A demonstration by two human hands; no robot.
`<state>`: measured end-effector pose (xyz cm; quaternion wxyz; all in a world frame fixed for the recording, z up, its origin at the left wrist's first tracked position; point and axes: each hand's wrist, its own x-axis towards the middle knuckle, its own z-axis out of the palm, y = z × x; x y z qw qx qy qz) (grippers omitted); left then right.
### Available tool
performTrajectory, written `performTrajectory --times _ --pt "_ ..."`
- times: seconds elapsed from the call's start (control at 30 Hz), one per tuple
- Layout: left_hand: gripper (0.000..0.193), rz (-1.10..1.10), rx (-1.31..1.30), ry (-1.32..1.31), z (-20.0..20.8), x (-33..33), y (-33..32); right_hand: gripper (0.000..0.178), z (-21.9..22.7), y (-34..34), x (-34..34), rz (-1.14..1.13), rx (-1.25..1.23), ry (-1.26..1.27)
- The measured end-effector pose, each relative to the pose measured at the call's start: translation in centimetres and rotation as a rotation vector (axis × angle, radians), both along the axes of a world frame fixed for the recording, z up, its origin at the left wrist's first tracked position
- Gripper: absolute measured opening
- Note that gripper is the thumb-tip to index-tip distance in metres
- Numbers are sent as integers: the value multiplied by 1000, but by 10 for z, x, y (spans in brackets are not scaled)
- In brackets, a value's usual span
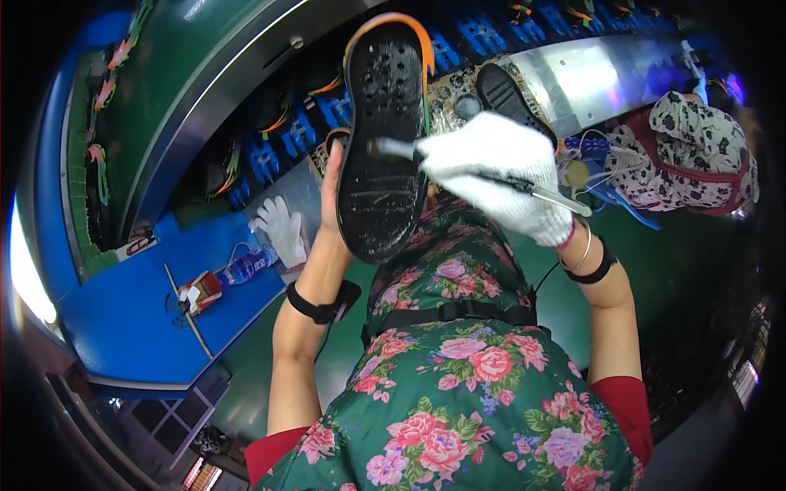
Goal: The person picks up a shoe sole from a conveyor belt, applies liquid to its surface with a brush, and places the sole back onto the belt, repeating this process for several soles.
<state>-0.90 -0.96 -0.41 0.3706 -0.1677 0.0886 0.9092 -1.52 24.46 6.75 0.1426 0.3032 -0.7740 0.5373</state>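
Gloved right hand (499, 168) brushes, seemingly, held sole (383, 139).

Brush on the sole, shoe held up bare-handed.

The left hand (331, 192), bare, grips a black shoe sole (385, 135) with an orange rim from behind, tread facing up at the camera. The right hand (499, 173), in a white knit glove, pinches a thin brush (483, 173) whose tip lies on the tread around mid-sole. Below sits a green floral apron (458, 368). Off to the left, a spare white glove (280, 229), a plastic bottle (246, 266) and a thin stick (188, 315) lie on the blue bench (131, 319). Top right, another person in a patterned sleeve (696, 151) is working at the conveyor (589, 78).
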Motion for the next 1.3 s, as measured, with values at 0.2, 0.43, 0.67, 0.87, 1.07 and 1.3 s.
performTrajectory --times 0.2,0.43,0.67,0.87,1.07,1.3 --pt "89 -91 74 50 7 13 2 29 10 -3 -40 -210 280 449" --pt "111 128 62 170 25 36 -39 18 20 -43 31 393 -262 -411" --pt "134 430 -271 787 114 -7 -163 16 2 -17 25 -60 -736 -858" --pt "107 993 384 309 135 -110 -314 24 -50 -46 23 -24 -674 -1013" --pt "92 1259 -393 331 111 -120 -278 24 -85 -40 40 -47 -742 -1098" --pt "56 333 -1086 747 158 -180 -86 27 -110 -1 46 -152 -901 -1065"
